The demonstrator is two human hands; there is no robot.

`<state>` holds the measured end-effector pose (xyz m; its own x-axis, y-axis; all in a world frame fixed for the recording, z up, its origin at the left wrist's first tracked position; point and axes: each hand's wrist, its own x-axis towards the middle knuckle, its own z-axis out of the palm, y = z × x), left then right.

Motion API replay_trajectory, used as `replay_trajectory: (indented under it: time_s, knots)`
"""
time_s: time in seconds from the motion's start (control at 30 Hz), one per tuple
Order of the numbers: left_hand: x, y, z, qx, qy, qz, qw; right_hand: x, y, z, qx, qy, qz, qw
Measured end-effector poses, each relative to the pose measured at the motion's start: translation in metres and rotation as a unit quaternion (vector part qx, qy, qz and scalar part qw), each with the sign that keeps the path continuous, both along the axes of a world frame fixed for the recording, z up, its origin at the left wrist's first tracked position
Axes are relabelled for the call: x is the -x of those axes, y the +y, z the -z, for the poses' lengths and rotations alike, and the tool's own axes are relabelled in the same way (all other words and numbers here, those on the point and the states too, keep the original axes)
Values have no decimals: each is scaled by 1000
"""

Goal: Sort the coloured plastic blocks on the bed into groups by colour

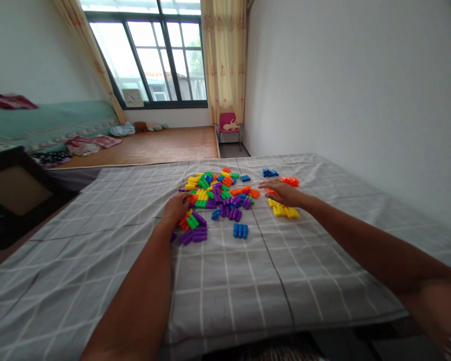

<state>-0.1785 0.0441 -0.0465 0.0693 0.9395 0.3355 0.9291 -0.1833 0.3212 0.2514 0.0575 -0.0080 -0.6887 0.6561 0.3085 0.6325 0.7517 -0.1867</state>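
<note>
1. Found the left hand (177, 207) at the left side of the mixed heap (217, 194), fingers bent beside an orange block (193, 199); could not tell that grip clamped or loose, with the fingertips partly hidden.
2. Saw the right hand (281, 192) stretched between the orange group (290, 181) and the yellow group (284, 210), grip spread apart, nothing visible held in it.
3. Judged the right-hand layout as set out by colour: the blue group (269, 172) farthest, orange next, yellow nearest, all well apart from the heap, perhaps to avoid mixing.
4. Noticed a single blue block (240, 230) lying alone on the near side, and purple blocks (199, 235) at near left.
5. Took the blocks for smooth, glossy plastic, shaped like short rounded tubes joined side by side; counted three in the lone blue one.
6. Read the grey cloth (323, 291) beneath as soft woven fabric, checked with pale lines and lightly creased.
</note>
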Motion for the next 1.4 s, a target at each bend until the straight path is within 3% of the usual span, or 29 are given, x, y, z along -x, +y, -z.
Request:
replay_trajectory:
  time_s: [0.17,0.3,0.4,0.53,0.7,0.87,1.0,1.2,1.4]
  knots:
    - [-4,-5,-5,8,-1,-2,1000,63,34,4,-29,-70,26,997]
    - [-4,-7,-7,10,1,-1,1000,80,46,-1,-17,-71,60,996]
    - [-4,-6,-6,9,-1,2,1000,57,48,-16,3,33,132,991]
    - [-3,-3,-3,8,-5,0,1000,-7,38,-25,93,171,251,948]
    - [-2,-2,-2,10,2,-6,1000,-70,22,2,219,249,317,889]
    - [-3,-3,-5,19,3,-18,1000,-85,21,32,247,302,350,851]
    - [-3,-4,-8,25,8,-21,999,-95,23,38,225,223,397,861]
    - [1,0,-4,7,1,2,1000,-116,21,40,142,136,379,904]
    - [2,0,-3,4,-4,1,1000,-108,22,50,83,115,353,925]
